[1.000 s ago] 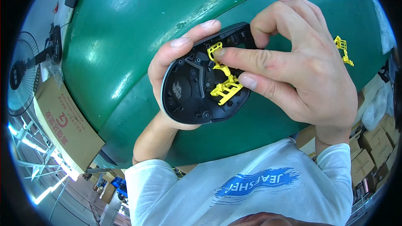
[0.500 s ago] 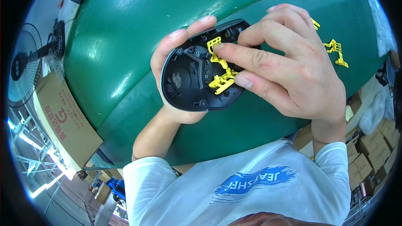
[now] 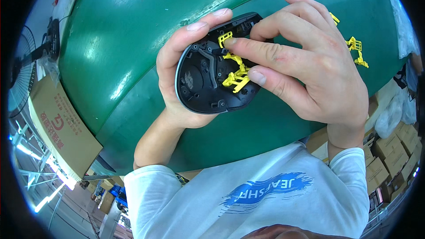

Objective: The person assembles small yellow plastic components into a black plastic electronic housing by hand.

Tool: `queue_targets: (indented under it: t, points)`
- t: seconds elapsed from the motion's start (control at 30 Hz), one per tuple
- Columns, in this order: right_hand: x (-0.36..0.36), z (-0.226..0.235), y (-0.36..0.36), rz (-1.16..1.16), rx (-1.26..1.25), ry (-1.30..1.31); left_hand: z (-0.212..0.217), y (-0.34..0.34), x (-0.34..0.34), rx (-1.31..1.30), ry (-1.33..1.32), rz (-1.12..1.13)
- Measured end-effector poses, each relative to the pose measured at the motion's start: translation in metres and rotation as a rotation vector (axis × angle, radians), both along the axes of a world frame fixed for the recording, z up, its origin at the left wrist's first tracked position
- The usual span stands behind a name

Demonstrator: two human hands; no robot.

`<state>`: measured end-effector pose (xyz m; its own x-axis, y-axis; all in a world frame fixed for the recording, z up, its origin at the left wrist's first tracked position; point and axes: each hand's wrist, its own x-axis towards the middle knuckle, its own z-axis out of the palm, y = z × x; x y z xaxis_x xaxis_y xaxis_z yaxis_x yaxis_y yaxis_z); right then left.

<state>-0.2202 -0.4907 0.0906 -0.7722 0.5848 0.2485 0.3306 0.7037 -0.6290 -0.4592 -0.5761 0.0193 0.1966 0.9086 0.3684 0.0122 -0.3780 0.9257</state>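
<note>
My left hand (image 3: 169, 64) is wrapped around a black plastic shell (image 3: 189, 95) from its left side, holding it tilted above the green table. The shell has a rounded end, a raised rim, and small posts and ribs inside. Across its middle lies a yellow plastic part (image 3: 235, 79) with a grid-like upper end and a pronged lower end. My right hand (image 3: 312, 57) reaches over the shell from the right. Its index fingertip presses at the grid end and its thumb touches near the lower end. The far end of the shell is partly hidden behind my right fingers.
Beyond my right hand, another yellow part (image 3: 357, 46) and a partly hidden yellow piece (image 3: 334, 18) lie on the green table (image 3: 133, 48). A cardboard box (image 3: 64, 126) and a fan (image 3: 24, 66) stand at the left. Clear plastic sheeting (image 3: 396, 15) hangs along the right edge.
The shell has tilted and shifted slightly upward in my left hand. The yellow part's lower end has turned a little, with my right index finger and thumb still on it.
</note>
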Motion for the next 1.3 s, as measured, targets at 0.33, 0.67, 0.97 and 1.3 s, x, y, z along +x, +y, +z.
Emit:
queue_targets:
  t: [0.33, 0.67, 0.97, 1.3]
  points:
    - [-0.005, -0.012, 0.005, 0.015, 0.063, 0.296, 0.008, -0.007, 0.008, -0.063, -0.051, 0.081]
    - [-0.001, -0.004, 0.012, 0.052, 0.030, 0.120, 0.014, -0.008, 0.009, -0.173, -0.208, 0.065]
    - [0.002, -0.005, 0.007, 0.001, -0.336, -0.056, -0.008, 0.008, 0.021, 0.308, 0.110, 0.116]
    - [-0.006, -0.012, 0.001, -0.129, -0.147, 0.143, 0.004, 0.002, 0.007, -0.163, -0.074, 0.021]
